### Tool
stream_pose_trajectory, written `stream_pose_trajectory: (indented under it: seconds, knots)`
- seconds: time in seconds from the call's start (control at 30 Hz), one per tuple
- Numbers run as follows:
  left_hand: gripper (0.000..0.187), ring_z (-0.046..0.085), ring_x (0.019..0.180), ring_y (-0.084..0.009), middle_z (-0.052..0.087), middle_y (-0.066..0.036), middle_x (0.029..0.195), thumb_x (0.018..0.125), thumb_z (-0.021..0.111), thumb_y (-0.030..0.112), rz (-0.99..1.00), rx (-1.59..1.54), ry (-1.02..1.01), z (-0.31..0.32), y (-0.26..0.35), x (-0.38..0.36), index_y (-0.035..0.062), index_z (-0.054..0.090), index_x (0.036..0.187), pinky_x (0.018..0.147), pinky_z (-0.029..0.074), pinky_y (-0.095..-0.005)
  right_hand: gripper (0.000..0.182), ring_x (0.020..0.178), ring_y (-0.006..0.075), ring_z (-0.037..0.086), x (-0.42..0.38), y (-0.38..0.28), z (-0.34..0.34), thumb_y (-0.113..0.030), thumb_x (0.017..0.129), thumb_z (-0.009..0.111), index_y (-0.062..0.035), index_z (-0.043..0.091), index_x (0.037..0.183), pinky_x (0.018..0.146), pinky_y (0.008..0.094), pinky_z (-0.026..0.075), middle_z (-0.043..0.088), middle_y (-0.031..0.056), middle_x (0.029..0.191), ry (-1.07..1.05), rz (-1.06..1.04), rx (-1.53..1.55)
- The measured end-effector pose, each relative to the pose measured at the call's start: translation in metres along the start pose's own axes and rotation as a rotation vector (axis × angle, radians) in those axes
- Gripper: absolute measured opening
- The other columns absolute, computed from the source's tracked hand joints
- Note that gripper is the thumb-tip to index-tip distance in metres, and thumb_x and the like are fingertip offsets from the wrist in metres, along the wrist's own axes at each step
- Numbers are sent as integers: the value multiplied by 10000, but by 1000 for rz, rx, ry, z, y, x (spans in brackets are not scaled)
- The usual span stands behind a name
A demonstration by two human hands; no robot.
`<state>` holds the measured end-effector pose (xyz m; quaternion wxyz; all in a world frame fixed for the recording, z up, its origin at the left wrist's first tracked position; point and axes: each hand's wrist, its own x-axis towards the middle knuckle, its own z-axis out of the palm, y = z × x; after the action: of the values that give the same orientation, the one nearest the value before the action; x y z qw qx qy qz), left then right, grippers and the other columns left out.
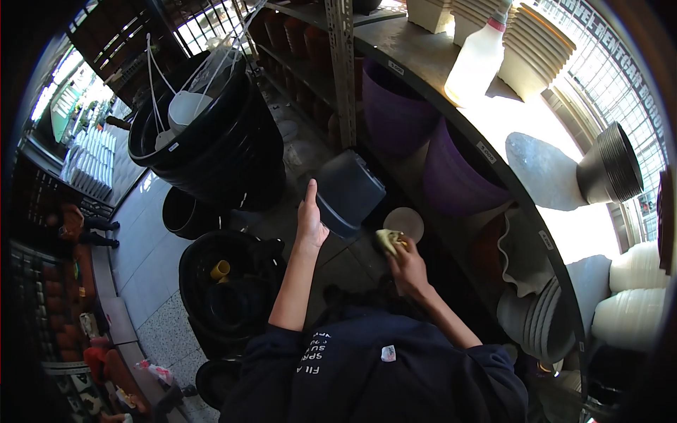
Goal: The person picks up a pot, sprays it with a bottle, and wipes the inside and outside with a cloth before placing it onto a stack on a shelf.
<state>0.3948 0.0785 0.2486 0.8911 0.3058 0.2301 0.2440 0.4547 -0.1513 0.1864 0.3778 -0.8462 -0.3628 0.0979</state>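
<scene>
My left hand (309, 220) grips the near left side of a dark grey plastic plant pot (351, 190), its thumb pointing up and its other fingers partly hidden behind the pot. The pot is tilted in front of my body. To its lower right, my right hand (409, 269) is closed around a crumpled yellowish cloth (388, 241). The cloth is close to the pot but appears apart from it. Just beyond the cloth lies a pale round disc (405, 224).
Large black pots (218, 151) with white hanging pots inside stand at the left. Lower left is a black basin (194, 271) with a yellow cup (220, 269). Purple pots (458, 173) sit beneath the curved shelf at right, which carries a spray bottle (476, 63) and stacked black pots (613, 166).
</scene>
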Motion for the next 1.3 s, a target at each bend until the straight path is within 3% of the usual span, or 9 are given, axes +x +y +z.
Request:
stream_pose_trajectory:
  seconds: [0.27, 0.37, 0.47, 0.63, 0.77, 0.87, 1.0, 1.2, 1.3]
  knots:
    - [402, 618, 888, -192, 612, -113, 1025, 891, 538, 326, -114, 356, 219, 14, -48, -6, -25, 559, 1087, 760, 521, -325, 467, 928, 276, 518, 52, -76, -17, -117, 626, 717, -197, 640, 1079, 738, 368, 470, 478, 124, 1177, 512, -487, -139]
    - [427, 598, 957, -215, 588, -123, 1096, 924, 451, 368, -158, -105, -125, 6, -58, -3, 9, 530, 1142, 823, 503, -336, 471, 946, 277, 509, 53, -59, 9, -50, 534, 729, -205, 659, 974, 767, 372, 442, 481, 128, 1153, 510, -599, -300]
    - [409, 577, 1021, -241, 585, -118, 1121, 911, 493, 345, -277, -121, 0, -3, -55, -9, 18, 528, 1154, 900, 461, -365, 428, 887, 256, 501, 48, -18, 21, -110, 563, 670, -255, 676, 965, 739, 324, 453, 486, 58, 1126, 667, -746, -283]
    - [401, 587, 1006, -228, 596, -114, 1113, 889, 554, 286, -81, -104, 116, 14, -37, -16, -25, 523, 1140, 875, 472, -337, 406, 831, 277, 533, 49, 40, 28, -25, 573, 725, -223, 670, 923, 679, 355, 477, 467, 87, 1104, 653, -626, -187]
    - [350, 596, 916, -173, 605, -107, 1053, 885, 573, 269, 143, 173, 178, 17, -37, -18, -35, 561, 1060, 812, 471, -283, 447, 1056, 387, 483, 48, 18, 1, -27, 744, 647, -98, 550, 1174, 847, 424, 453, 400, 202, 1189, 668, -87, -40]
    - [299, 550, 806, -79, 614, -32, 924, 887, 580, 288, 249, 498, 230, 16, -58, -19, -2, 618, 947, 737, 417, -226, 458, 1052, 360, 488, 49, -9, -16, -46, 683, 708, -83, 595, 1126, 844, 402, 454, 381, 184, 1189, 726, -274, -37]
    - [270, 516, 763, -39, 612, 4, 863, 883, 593, 262, 200, 332, 81, 37, -74, -34, -2, 628, 921, 698, 411, -216, 356, 902, 256, 492, 55, -31, -7, -55, 572, 721, -167, 683, 908, 694, 347, 450, 455, 104, 1074, 733, -702, -399]
    - [262, 523, 787, -35, 607, 14, 846, 895, 579, 260, 255, 304, 144, 50, -43, -37, 5, 633, 879, 728, 409, -203, 526, 982, 372, 489, 70, 8, -21, 54, 661, 661, -90, 523, 1148, 821, 443, 449, 391, 209, 1151, 829, -292, -120]
    - [392, 520, 920, -73, 575, -46, 1022, 879, 598, 294, 234, 270, 254, 34, -58, -19, -50, 552, 1062, 814, 417, -225, 509, 991, 325, 489, 57, 16, -1, 57, 699, 652, -147, 529, 1150, 823, 420, 436, 381, 194, 1156, 899, -366, 248]
